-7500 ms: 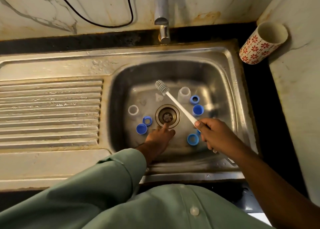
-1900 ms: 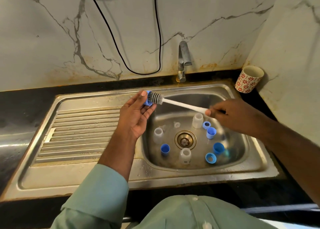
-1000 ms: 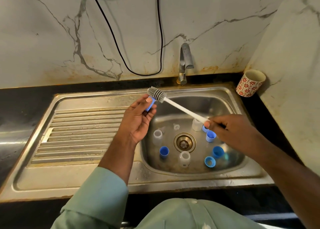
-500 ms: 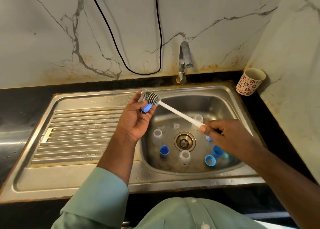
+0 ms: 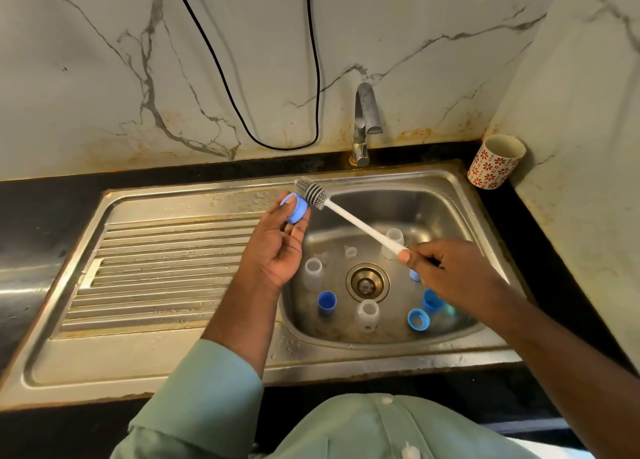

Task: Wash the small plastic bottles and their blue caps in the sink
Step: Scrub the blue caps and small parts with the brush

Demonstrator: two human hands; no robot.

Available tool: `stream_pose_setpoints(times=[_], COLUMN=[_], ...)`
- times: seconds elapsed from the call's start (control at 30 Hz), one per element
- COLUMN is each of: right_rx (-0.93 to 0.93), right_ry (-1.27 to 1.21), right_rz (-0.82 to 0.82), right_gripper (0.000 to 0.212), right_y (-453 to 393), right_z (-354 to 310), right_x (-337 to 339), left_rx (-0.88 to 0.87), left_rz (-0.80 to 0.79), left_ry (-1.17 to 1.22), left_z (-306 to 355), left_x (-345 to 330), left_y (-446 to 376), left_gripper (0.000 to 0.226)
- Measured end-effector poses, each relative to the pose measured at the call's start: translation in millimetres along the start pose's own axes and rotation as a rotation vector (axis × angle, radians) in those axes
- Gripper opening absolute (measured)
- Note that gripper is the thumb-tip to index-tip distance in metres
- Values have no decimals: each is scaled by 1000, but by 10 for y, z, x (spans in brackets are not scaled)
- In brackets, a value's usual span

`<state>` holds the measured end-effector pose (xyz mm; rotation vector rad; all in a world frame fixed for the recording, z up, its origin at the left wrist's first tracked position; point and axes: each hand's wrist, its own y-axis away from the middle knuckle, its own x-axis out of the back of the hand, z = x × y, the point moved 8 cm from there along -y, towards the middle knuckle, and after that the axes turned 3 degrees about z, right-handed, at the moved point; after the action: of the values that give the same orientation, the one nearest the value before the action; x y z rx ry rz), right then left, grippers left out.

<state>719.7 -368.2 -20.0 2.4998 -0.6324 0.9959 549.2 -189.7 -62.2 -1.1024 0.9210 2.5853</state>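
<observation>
**Brush lifted off the cap**

Since half a second ago the brush [image 5: 313,195] head has slid up and to the right, off the cap's mouth; it now sits just beside the cap [image 5: 294,209], above the sink's back rim. Left hand [image 5: 277,243] pinches the cap between thumb and fingertips, held over the seam between drainboard [image 5: 156,268] and basin. Right hand [image 5: 446,271] has its grip closed on the white brush handle, over the basin's right side.

Down in the sink [image 5: 450,195], three small bottles stand around the drain [image 5: 367,282]: one left [image 5: 313,273], one front [image 5: 367,314], one back right [image 5: 393,240], partly behind the handle. Blue caps lie front left [image 5: 326,301] and front right [image 5: 418,319], with two more partly hidden under the right hand. A flowered cup [image 5: 495,162] stands on the desk at the back right corner, by the tap [image 5: 363,126].
</observation>
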Motion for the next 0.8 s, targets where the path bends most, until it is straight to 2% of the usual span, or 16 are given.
stream_pose_setpoints(times=[0.17, 0.3, 0.4, 0.53, 0.67, 0.73, 0.8], right_rx=[-5, 3, 17, -14, 13, -19, -66], right_ry=[-75, -52, -85, -138, -18, -78, -149], right_rz=[37, 28, 34, 14, -73, -130, -96], right_gripper=[30, 32, 35, 36, 34, 33, 35], right_y=[20, 41, 75, 40, 112, 143, 82], right_z=[13, 36, 18, -30, -113, -136, -171], right_x=[-12, -19, -30, -79, -198, -316, -324], left_rx=[-1, -8, -2, -11, -129, -157, -145], left_rz=[-15, 40, 30, 30, 171, 173, 145], left_ry=[-37, 46, 67, 29, 88, 64, 7], left_z=[-22, 26, 41, -29, 108, 142, 95], left_x=[-52, -80, -94, -128, -24, -56, -161], left_y=[11, -12, -24, 18, -82, -94, -62], left_gripper=[26, 11, 8, 28, 44, 50, 49])
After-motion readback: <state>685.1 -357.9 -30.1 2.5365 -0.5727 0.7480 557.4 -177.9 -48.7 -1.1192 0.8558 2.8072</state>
